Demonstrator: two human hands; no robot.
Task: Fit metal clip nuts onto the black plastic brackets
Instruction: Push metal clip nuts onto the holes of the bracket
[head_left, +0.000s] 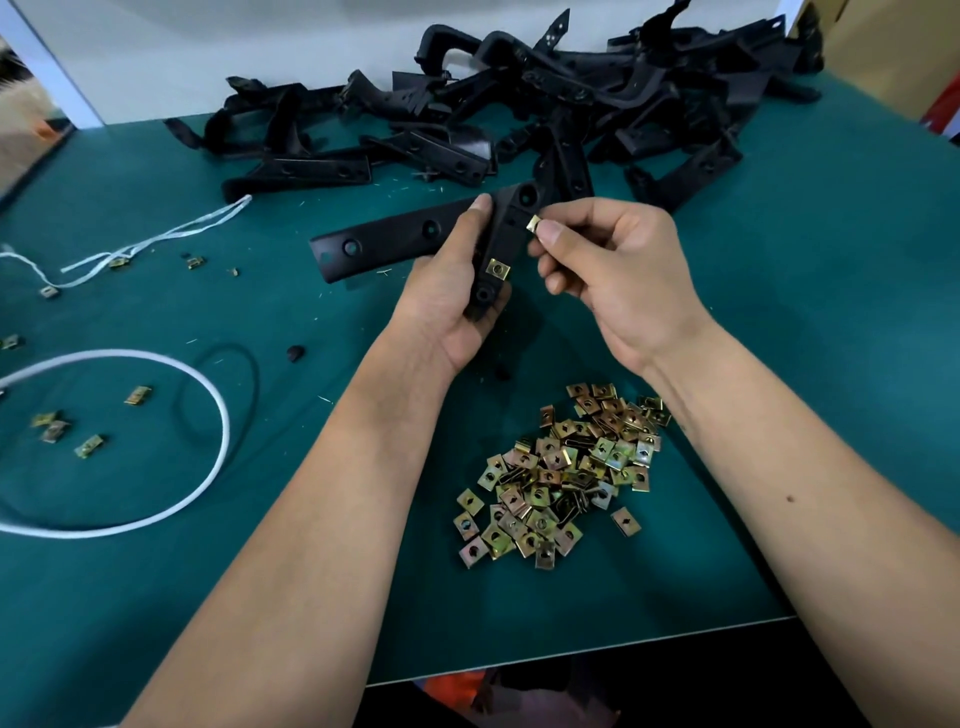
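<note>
holding a black plastic bracket above the green table, the left hand has its fingers curled round the bracket's shorter arm, thumb tip pressed near the bend. one clip nut already sits on that shorter arm, just beside the left palm. the bracket's long arm points away to the left, with round holes showing along it.

the right hand pinches a second clip nut between thumb and forefinger, the other fingers curled in loosely. this nut is touching or just beside the edge of the bracket near its bend; whether it has slipped on cannot be told.

nearer the person, between the two forearms, lies a loose pile of clip nuts on the table. at the far side a heap of black brackets is stacked in a tangle. to the left lie a white cord loop, a thin black ring, a strand of white string and a few scattered nuts.
</note>
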